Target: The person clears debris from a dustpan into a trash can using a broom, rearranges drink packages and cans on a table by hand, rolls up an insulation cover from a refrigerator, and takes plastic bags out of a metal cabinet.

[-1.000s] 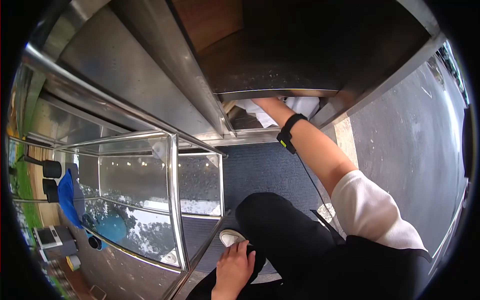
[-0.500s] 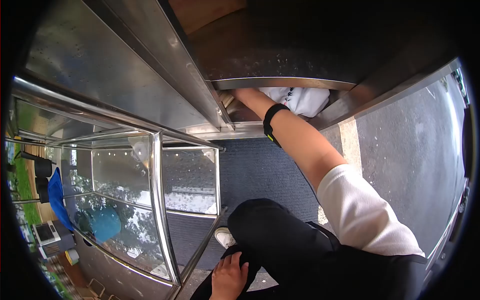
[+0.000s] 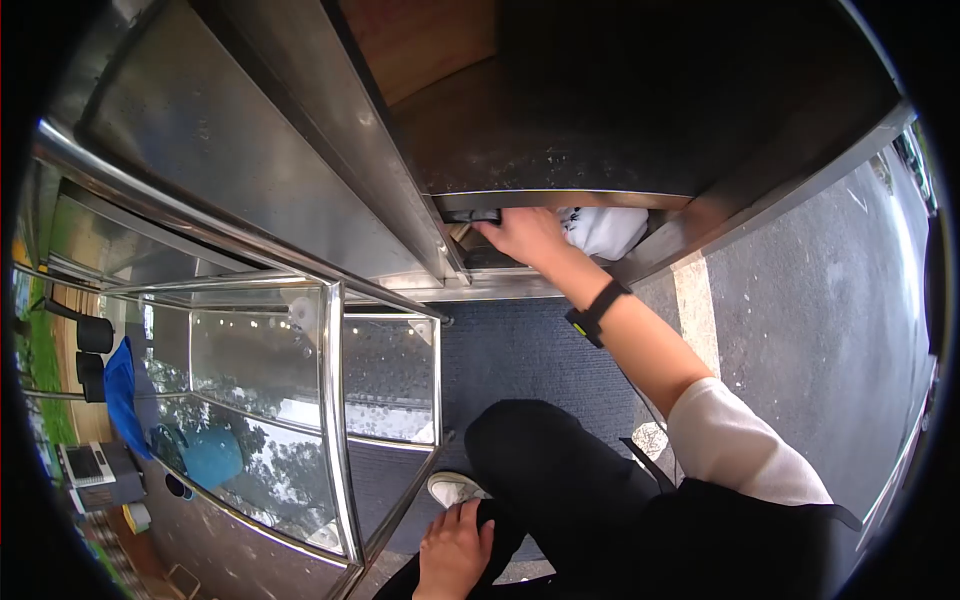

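Observation:
My right hand (image 3: 527,236) is inside the low compartment of a metal cabinet (image 3: 560,195). Its fingers are bent around the end of a small dark object (image 3: 480,215), whose kind I cannot make out. Just right of that hand lies a white plastic bag (image 3: 612,232) with black print. A black band (image 3: 602,302) circles my right wrist. My left hand (image 3: 454,552) rests on my black-clad knee, fingers laid flat and holding nothing.
A metal-framed glass case (image 3: 335,420) stands on the left, close to my knees. Grey ribbed matting (image 3: 540,345) covers the ground below the cabinet, with asphalt (image 3: 790,330) at right. The dark upper compartment (image 3: 620,100) holds a cardboard box (image 3: 420,45).
My right hand has drawn back towards me, so its fingers and the dark object now show. The view has shifted slightly. My left hand stays on the knee.

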{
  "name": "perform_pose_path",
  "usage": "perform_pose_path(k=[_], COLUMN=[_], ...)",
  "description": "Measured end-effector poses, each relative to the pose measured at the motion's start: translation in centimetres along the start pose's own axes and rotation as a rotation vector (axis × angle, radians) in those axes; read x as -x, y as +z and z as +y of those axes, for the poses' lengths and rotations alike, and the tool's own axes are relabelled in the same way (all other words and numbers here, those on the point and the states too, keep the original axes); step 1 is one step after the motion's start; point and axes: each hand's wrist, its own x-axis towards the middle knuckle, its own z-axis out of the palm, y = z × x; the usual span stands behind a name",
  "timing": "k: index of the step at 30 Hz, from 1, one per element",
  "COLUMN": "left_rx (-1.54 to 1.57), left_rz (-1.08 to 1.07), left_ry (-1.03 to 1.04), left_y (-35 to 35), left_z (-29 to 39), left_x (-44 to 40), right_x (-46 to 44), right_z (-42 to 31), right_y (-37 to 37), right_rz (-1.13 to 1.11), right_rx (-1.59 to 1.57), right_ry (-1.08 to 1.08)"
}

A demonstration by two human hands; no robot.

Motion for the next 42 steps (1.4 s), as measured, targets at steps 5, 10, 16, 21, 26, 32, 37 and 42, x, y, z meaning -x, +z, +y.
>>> perform_pose_path(k=[5,10,16,21,26,32,37,42], left_rx=[-0.037,-0.042,0.035,0.268,1.148,1.804,1.309,0.986], left_rz=[-0.143,-0.113,-0.082,0.055,0.005,-0.172,0.050,0.129], left_ry=[-0.047,-0.038,-0.045,0.002,-0.134,-0.507,-0.257,-0.038], left_y=[0.3,-0.2,-1.5,0.1,1.1,0.4,1.0,0.4], left_z=[-0.4,0.0,1.0,1.2,2.3,2.7,3.2,4.3], left_x=[-0.4,-1.2,-3.7,-6.2,-8.7,-11.3,-11.2,-9.2], right_x=[-4.3,2.5,17.1,22.9,26.9,29.6,25.9,17.1], right_z=[-0.3,1.0,5.4,2.2,-3.3,-9.3,-6.3,1.3], right_y=[4.5,0.0,-2.4,-7.3,-9.4,-8.6,-11.3,-3.7], right_rz=[-0.101,0.011,0.153,0.051,-0.139,-0.308,-0.407,0.161], right_rx=[0.086,-0.205,-0.486,-0.682,-0.747,-0.656,-0.764,-0.929], right_ry=[-0.289,0.124,0.311,0.318,-0.131,-0.448,-0.454,0.350])
